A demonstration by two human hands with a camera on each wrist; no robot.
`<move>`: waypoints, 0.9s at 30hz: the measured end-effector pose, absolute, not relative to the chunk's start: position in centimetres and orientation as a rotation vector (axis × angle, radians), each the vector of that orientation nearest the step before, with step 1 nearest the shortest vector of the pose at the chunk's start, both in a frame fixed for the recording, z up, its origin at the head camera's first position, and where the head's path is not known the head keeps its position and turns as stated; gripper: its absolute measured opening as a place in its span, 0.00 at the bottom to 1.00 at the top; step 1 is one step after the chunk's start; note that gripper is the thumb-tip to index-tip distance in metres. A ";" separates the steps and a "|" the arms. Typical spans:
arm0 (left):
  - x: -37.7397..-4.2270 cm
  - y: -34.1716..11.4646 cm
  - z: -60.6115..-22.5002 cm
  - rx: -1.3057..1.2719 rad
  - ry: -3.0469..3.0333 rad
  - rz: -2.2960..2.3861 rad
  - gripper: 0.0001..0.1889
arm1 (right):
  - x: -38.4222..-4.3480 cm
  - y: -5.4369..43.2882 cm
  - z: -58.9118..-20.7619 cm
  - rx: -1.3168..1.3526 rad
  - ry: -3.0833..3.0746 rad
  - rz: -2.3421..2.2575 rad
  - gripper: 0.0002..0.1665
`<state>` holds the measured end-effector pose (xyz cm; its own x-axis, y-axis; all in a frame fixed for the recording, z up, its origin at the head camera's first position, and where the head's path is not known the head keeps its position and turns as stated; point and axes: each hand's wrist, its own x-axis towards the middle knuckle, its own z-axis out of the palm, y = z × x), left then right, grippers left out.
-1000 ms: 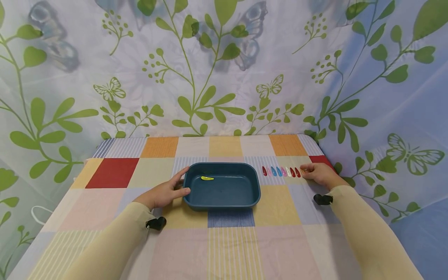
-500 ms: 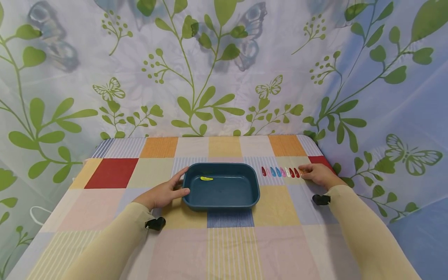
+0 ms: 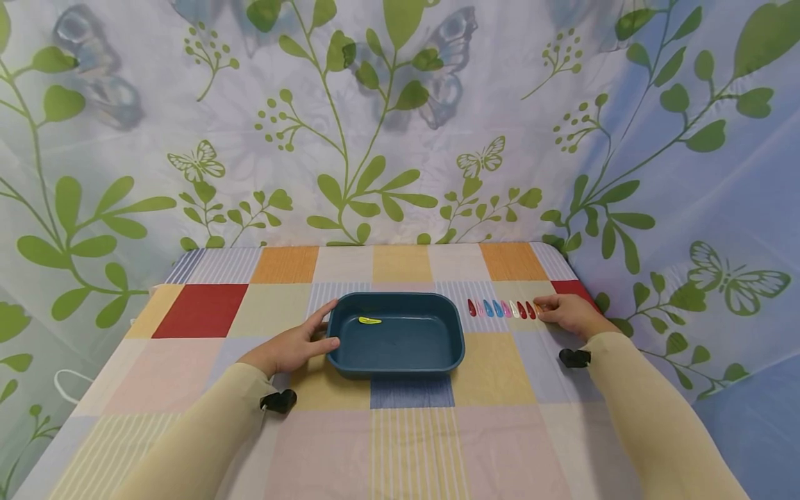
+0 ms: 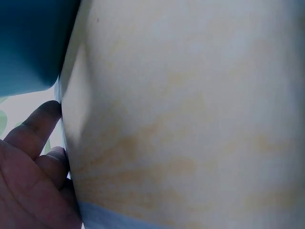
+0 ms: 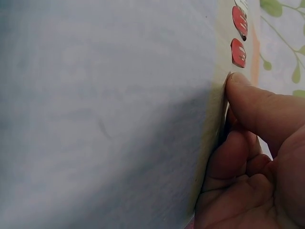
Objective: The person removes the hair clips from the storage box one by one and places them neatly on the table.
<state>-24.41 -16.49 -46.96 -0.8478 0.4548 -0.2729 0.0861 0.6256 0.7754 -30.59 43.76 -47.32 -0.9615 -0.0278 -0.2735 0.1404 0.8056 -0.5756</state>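
A dark blue plastic tub [image 3: 395, 368] stands mid-table with a yellow snap hair clip [image 3: 369, 320] lying inside. My left hand [image 3: 296, 345] rests against the tub's left side, its thumb and forefinger spread straight along the rim. In the left wrist view, the other fingers [image 4: 35, 129] lie below the tub's corner [image 4: 28, 47]. To the right runs a row of snap hair clips in red, pink, blue and white. At its right end, my right hand [image 3: 571, 312] pinches an orange hair clip [image 3: 537, 306], mostly hidden by the fingers, beside a red hair clip [image 5: 238, 53].
A patchwork cloth [image 3: 412, 451] covers the table. Printed curtains [image 3: 400, 173] hang behind and along both sides. At the left edge a white cable [image 3: 69, 382] loops. Black straps [image 3: 278, 401] sit on both cuffs.
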 end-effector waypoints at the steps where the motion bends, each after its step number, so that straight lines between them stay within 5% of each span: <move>1: -24.4 -16.5 -46.9 0.426 2.403 1.112 0.46 | -30.6 43.8 -47.3 0.088 2.722 -0.901 0.32; 27: -24.5 -16.6 -47.3 0.402 2.407 1.126 0.46 | -30.1 43.6 -47.1 0.135 2.655 -0.964 0.36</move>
<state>-24.47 -16.63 -47.32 -0.8561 0.4384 -0.2737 0.0707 0.6239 0.7783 -30.14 43.56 -47.08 -0.9467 -0.0181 -0.3215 0.1924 0.7689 -0.6097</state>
